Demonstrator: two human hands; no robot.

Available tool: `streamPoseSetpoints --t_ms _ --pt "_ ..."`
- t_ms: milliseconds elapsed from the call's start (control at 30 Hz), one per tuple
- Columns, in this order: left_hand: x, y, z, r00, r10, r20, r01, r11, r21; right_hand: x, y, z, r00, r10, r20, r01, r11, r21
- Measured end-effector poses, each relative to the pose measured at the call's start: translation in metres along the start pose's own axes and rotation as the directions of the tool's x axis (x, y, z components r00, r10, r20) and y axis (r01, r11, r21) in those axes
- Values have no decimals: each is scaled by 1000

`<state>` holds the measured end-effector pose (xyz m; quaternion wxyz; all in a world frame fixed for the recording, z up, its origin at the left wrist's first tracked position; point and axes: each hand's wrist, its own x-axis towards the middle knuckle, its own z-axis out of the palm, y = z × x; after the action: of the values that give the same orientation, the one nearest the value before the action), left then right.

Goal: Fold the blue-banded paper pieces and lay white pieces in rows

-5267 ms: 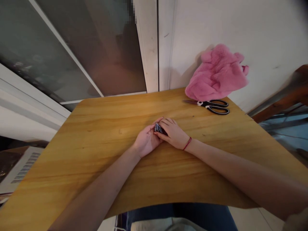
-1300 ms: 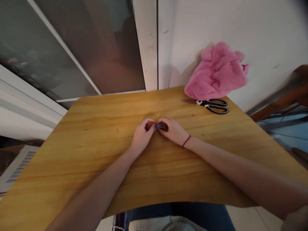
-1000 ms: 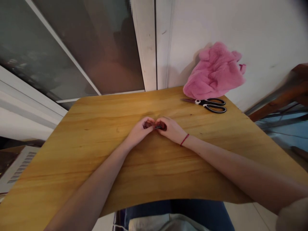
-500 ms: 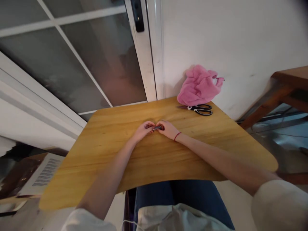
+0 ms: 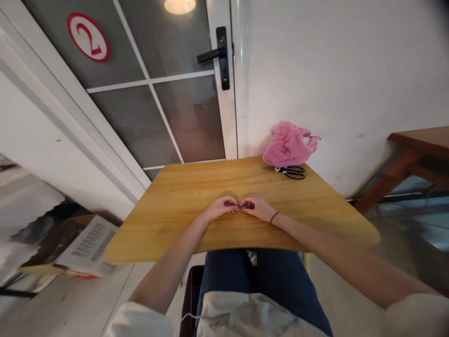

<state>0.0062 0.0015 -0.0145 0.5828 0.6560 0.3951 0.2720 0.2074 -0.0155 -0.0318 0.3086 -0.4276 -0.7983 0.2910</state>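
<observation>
Both of my hands meet over the middle of the wooden table [image 5: 189,187], fingertips close together. My left hand [image 5: 221,208] is closed, its thumb and fingers pinching one end of a small, dark, slim object [image 5: 241,207] with a light sheen. On the other end, the curled fingers of my right hand [image 5: 257,207] are closed too; a thin red cord circles that wrist. The object's kind is too small to make out, and its ends are hidden by the fingers. Beyond my right hand lie black-handled scissors [image 5: 293,172], blades pointing left.
A crumpled pink cloth [image 5: 289,145] sits at the table's back edge against the wall, behind the scissors. A glazed door with a black handle [image 5: 222,58] stands behind. An open cardboard box [image 5: 87,245] is on the left, a wooden table [image 5: 421,140] on the right.
The view has tilted up, bringing the door handle and a red number sign into sight. Both hands keep hold of the small dark object, with little change in their pose.
</observation>
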Motion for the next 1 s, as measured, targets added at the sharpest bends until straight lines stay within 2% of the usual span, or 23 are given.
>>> streamPoseSetpoints --t_ms 167,367,467,567,667,767,867,1000 --pt "0 -1 -2 1000 -18 20 18 1000 -18 3 3 0 999 -45 5 45 999 -12" --pt "1 -13 0 998 65 -10 -64 998 24 1 4 3 996 -91 -15 90 994 -63" --pt "-5 -13 4 994 100 -49 -97 994 57 -1 4 4 997 -72 -40 71 997 -23" --pt "-9 -9 7 986 149 -75 -132 973 191 -2 2 3 997 -52 -49 53 998 21" --pt "-8 -7 7 979 195 -55 -167 932 322 -3 0 1 998 -62 -24 62 998 10" --pt "-2 -9 6 989 142 -33 -130 962 238 -4 -3 -2 997 -64 -45 63 998 -12" --pt "1 -11 6 987 129 -94 -105 969 223 -3 -5 -5 998 -29 -62 29 1000 1" --pt "-2 -9 8 950 237 -203 -148 914 379 -2 -9 -6 1000 27 -10 -27 999 32"
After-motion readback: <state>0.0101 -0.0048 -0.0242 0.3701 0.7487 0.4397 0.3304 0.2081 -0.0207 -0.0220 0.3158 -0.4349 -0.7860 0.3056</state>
